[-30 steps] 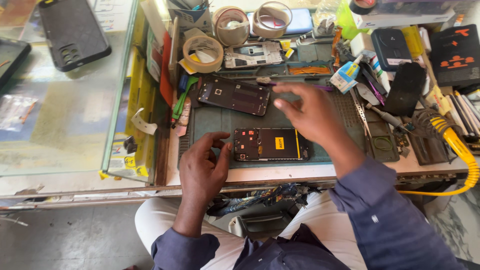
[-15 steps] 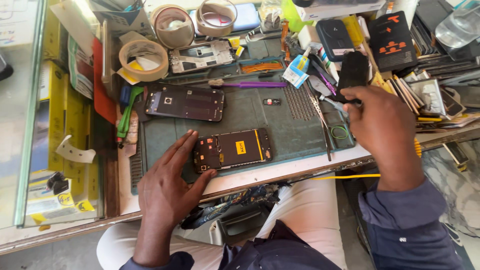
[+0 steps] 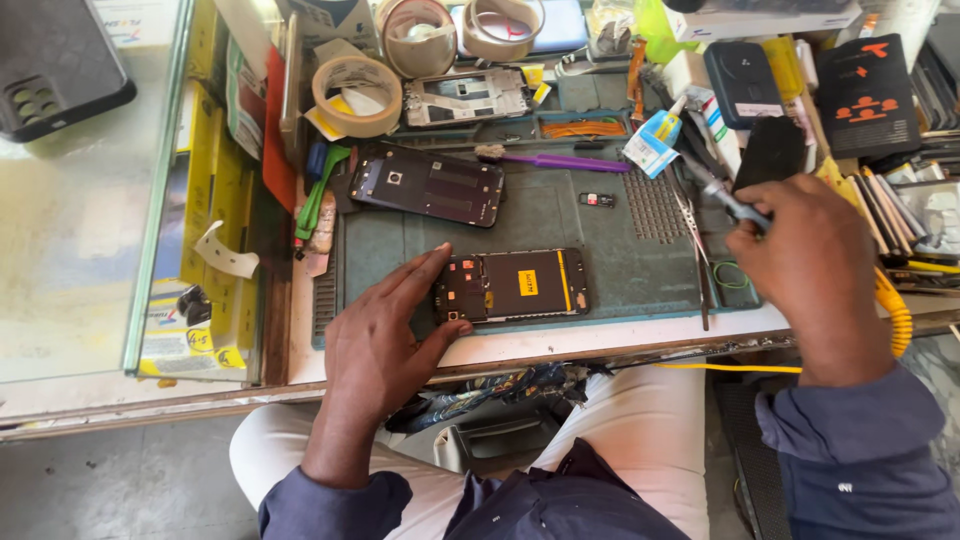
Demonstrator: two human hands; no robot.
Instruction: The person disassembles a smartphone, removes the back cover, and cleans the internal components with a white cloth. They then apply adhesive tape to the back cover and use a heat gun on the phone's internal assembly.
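Opened phone [image 3: 512,285] lies flat at frame centre on green mat [image 3: 600,230], near bench front edge. Left hand [image 3: 385,335] released, fingers spread, fingertips touching phone's left end. Right hand [image 3: 810,265], right of frame, well apart from phone, grip clenched on grey tool [image 3: 735,205].

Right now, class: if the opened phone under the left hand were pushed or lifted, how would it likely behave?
The opened phone lies flat on the green work mat, so it would probably slide rather than roll or tip. Its flat slab shape suggests stiffness. The exposed board and battery look fragile; the left hand touches only its end.
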